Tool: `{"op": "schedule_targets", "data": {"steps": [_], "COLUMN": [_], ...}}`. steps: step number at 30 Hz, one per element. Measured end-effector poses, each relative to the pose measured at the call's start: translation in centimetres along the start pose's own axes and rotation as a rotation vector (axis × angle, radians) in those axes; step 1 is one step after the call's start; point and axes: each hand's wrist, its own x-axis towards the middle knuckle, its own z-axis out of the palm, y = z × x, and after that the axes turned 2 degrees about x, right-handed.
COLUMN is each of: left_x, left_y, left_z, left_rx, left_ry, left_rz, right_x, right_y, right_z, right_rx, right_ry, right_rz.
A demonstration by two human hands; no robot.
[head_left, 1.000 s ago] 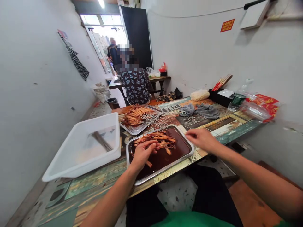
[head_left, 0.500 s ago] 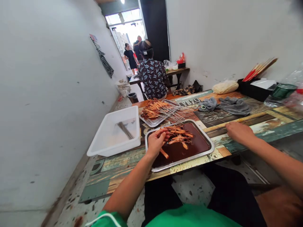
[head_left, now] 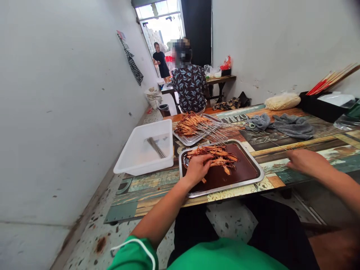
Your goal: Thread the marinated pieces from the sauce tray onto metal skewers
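While the left hand is laid, fingers curled, on the heap of reddish-brown marinated meat strips, a grip on a single strip cannot be confirmed, since the fingertips are hidden among the pieces. The strips are gathered toward the far left part of a rectangular stainless-steel tray filled with dark brown sauce, placed at the centre of the frame near the table's front edge. The right hand is rested palm down on the patterned, multicoloured wooden tabletop at centre right, well apart from the tray; its fingers are loosely bent, and whether something thin is pinched beneath them cannot be told. Just behind the sauce tray, a second shallow metal tray is seen, loaded with a pile of orange-brown meat threaded on thin metal skewers. To the left of both trays, a white rectangular plastic tub is set, with a bundle of bare metal skewers lying inside. Crumpled grey cloths are spread farther back at upper right. At upper centre, a seated person in a patterned shirt is shown from behind.
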Motion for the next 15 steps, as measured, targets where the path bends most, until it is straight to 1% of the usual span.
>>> {"op": "schedule_targets", "data": {"steps": [3,6,7,8,11,13,15], "left_x": [0.0,0.2,0.3,0.4,0.7,0.8,0.8], "left_y": [-0.3,-0.4,-0.4,-0.4,-0.1,0.3,0.8], "left_z": [0.6,1.0,1.1,1.1,1.1,1.3,1.5], "left_rx": [0.193,0.337,0.387,0.437,0.570,0.650,0.724], "left_ry": [-0.104,-0.222,-0.256,-0.280,-0.311,-0.320,-0.333], "left_rz": [0.136,0.200,0.215,0.228,0.259,0.278,0.298], "right_x": [-3.1,-7.3,-8.7,-9.9,-12.8,-13.9,-14.6], "right_y": [-0.1,-1.4,-2.0,-2.7,-4.5,-5.2,-5.5], "right_z": [-0.7,-1.0,-0.9,-0.7,0.2,1.2,2.7], "right_rx": [0.005,0.087,0.240,0.392,0.755,0.906,0.944], "right_ry": [-0.048,-0.013,0.024,0.066,0.094,0.120,0.128], "right_rz": [-0.023,0.007,0.051,0.132,0.220,0.244,0.221]}}
